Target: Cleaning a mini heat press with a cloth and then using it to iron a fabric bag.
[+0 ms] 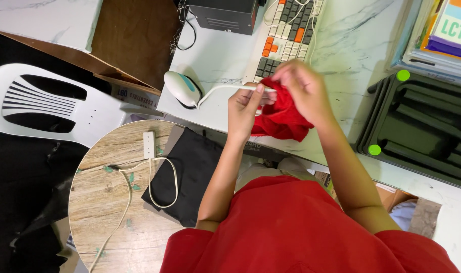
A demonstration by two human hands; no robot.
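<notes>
A small red cloth (281, 120) hangs bunched between my two hands above the front edge of the white marble desk (225, 55). My left hand (244, 108) pinches the cloth's left side with thumb and fingers closed. My right hand (304, 86) grips its upper right part, fingers curled over the fabric. A white cable (220, 89) runs just behind my left fingers. I cannot tell whether they touch it.
A white and teal mouse (182, 88) lies left of my hands, a grey and orange keyboard (286, 35) behind them. A dark green moulded tray (422, 126) sits at right, books (448, 30) behind it. Below left are a round wooden table (104, 202), a power strip (149, 144), a black bag (190, 172) and a white plastic chair (43, 103).
</notes>
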